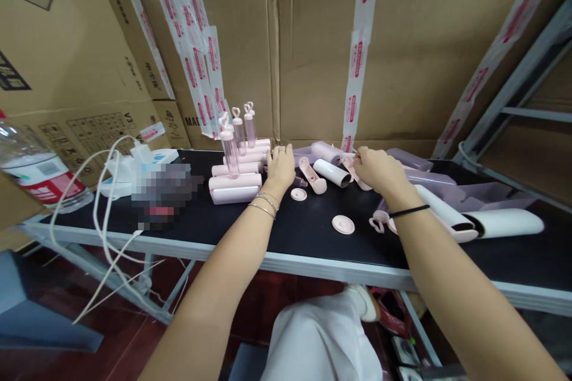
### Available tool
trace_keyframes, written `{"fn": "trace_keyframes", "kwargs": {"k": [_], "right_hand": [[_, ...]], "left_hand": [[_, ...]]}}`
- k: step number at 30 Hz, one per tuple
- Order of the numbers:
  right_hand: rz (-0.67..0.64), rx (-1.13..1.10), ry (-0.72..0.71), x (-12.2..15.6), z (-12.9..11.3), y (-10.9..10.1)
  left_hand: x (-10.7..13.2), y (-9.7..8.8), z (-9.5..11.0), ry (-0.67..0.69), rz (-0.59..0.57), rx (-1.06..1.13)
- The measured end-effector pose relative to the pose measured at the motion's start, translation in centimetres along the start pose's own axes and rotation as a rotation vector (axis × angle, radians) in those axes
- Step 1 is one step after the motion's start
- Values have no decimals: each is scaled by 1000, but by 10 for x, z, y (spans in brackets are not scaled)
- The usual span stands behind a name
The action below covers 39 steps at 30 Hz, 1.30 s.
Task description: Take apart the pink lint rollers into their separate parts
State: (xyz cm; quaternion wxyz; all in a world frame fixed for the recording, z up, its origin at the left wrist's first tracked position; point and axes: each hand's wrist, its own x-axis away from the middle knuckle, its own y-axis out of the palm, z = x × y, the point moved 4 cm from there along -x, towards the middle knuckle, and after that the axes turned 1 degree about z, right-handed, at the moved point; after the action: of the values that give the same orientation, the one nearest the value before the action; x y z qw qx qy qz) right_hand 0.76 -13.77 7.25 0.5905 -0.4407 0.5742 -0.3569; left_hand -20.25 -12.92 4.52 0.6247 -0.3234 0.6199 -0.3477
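My left hand point(280, 165) rests knuckles-up on the black table point(286, 238), fingers curled, beside a row of assembled pink rollers point(235, 187) with clear handles standing up. Whether it holds anything is hidden. My right hand point(379, 169) is closed over a small pink part point(348, 162) near a white cylinder point(331, 172) and a pink handle piece point(313, 176). Two round pink caps point(343, 224) point(298, 193) lie loose in front of my hands.
More white and lilac tubes point(507, 221) lie at the right. A water bottle point(38, 169), white cables point(105, 202) and a charger sit at the left. Cardboard walls point(402, 47) close off the back. A metal shelf frame point(513, 113) stands at the right.
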Motion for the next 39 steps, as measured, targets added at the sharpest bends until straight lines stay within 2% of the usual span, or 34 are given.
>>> {"fn": "trace_keyframes", "kwargs": {"k": [3,6,10,13,18,21,26,28,30,33,36,39], "right_hand": [[115,-29,-60,5,-11,-12],[147,-81,-228,10,-27,-15],[85,-128,-473,17,-47,-8],[15,-150,-563,21,-55,-3],[54,-154,-514,17,-49,-2],[80,-199,-487,12,-42,-3],[-120,-208,-566,13,-48,15],[-140,-139,-535,13,-50,22],[-109,-71,-465,10,-47,25],[-28,-49,-341,6,-39,15],[131,-112,-180,7,-26,-19],[266,-157,-106,20,-4,-66]], "left_hand": [[2,-3,-12,-111,-20,-6],[4,-3,-17,-162,-73,-9],[6,-3,-12,-136,-149,-27],[7,-6,-8,-124,-156,-46],[10,-8,-5,-109,-206,-39],[9,-7,-5,-96,-198,-41],[9,-2,-5,-80,-174,-33],[7,1,-5,-61,-173,-19],[4,4,-2,14,-159,43],[-1,2,15,285,-96,225],[2,-12,39,519,-38,342],[19,-34,64,659,-79,332]]}}
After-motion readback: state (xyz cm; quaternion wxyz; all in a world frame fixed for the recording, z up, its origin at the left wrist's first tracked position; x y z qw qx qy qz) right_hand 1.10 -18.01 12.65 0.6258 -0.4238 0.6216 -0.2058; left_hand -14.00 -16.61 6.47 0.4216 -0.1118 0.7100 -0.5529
